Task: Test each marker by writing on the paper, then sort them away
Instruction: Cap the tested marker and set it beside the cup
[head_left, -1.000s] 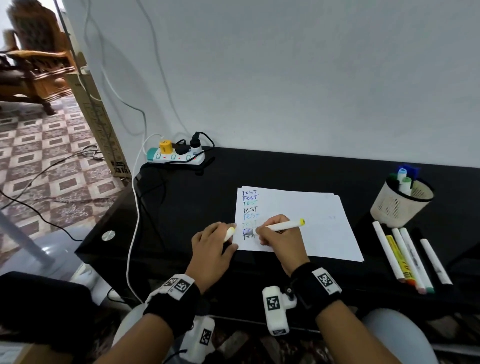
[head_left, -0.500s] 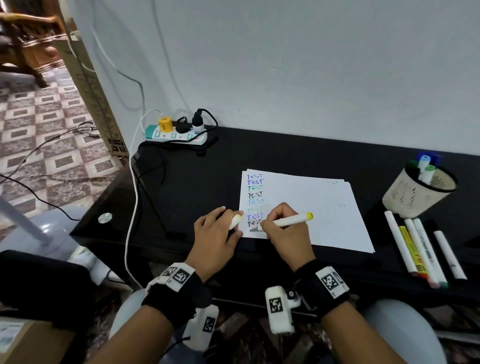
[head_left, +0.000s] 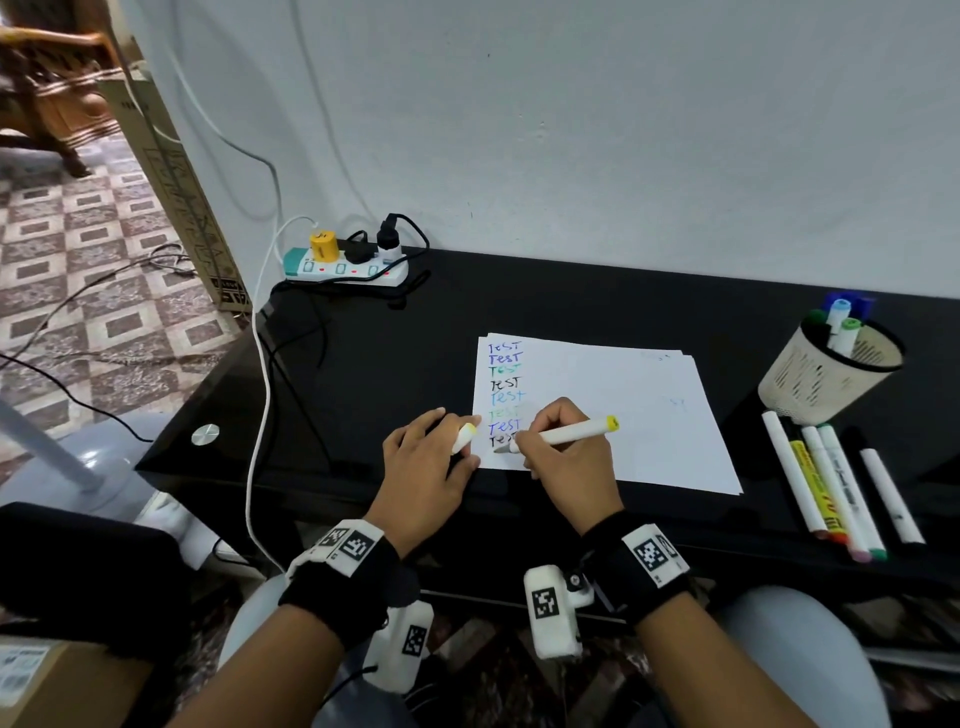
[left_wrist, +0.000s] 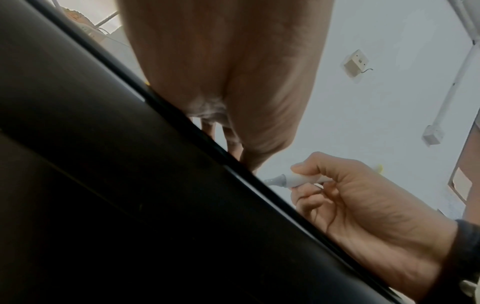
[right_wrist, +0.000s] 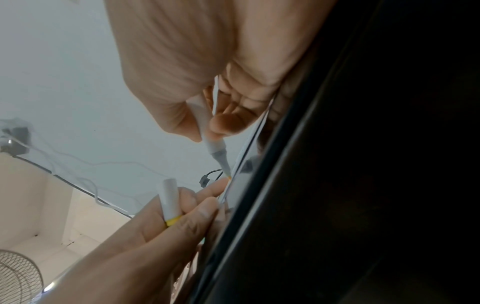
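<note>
Cream mesh cup (head_left: 810, 382) at the desk's (head_left: 395, 364) right, holding about four capped markers, exact count unclear. Five loose markers (head_left: 831, 483) side by side just in front of it. Right hand (head_left: 563, 452) pinching white marker (head_left: 563, 435), tip down on paper (head_left: 613, 415) below eight "TEST" lines. Left hand (head_left: 428, 467) curled round yellow-banded cap (head_left: 464, 437), resting at the paper's left edge.

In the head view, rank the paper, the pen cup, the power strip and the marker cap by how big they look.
1. paper
2. pen cup
3. power strip, though it lies farther from the camera
4. marker cap, held in the left hand
</note>
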